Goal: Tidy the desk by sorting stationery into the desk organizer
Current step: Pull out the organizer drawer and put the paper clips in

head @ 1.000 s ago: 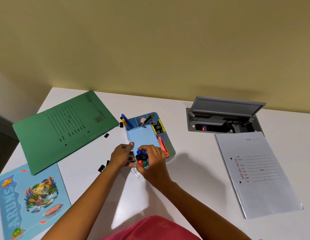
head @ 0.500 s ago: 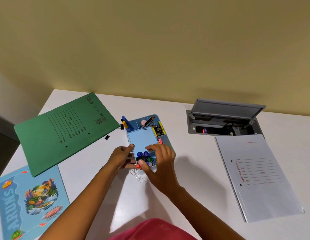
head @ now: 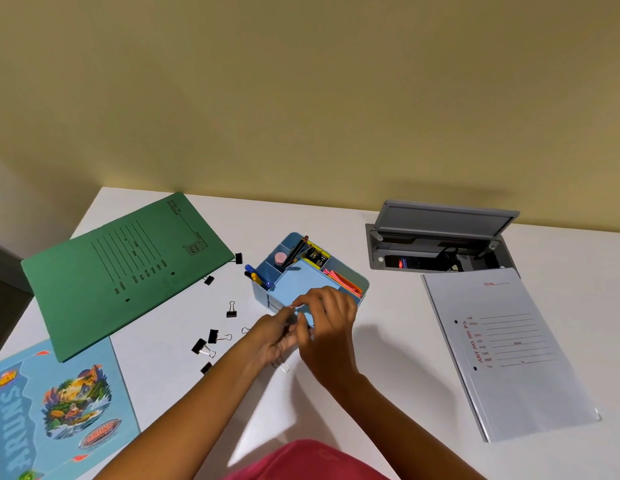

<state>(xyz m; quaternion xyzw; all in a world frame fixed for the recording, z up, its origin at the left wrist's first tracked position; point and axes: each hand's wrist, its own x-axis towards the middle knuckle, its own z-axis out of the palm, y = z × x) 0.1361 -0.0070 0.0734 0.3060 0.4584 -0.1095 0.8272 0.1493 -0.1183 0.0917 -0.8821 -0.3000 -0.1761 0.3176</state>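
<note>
Both hands are in tight at the near end of the desk organizer [head: 260, 296], which sits mid-desk, a little toward the far side. The left hand [head: 274, 336] comes in from the near left with its fingers bent up against the front. The right hand [head: 327, 327] arches over the near corner, fingers curled, thumb and forefinger tips drawn together right at the edge. Is it a small item being pinched or the organizer's own front? Too small and too covered to tell, for either hand.

My read: something tiny is being handled here, and two hands close together give the control that calls for.

The organizer is already well stocked: blue pens [head: 255, 275] standing at its left, pencils [head: 296, 252] upright at the far end, a pink eraser [head: 280, 258] beside them and orange strips [head: 343, 282] along the right.

Still loose on the desk [head: 388, 341] are black binder clips [head: 217, 336], scattered to the left, and a paper clip [head: 284, 367] just near the hands. So I'd judge the sorting is partly done.
</note>
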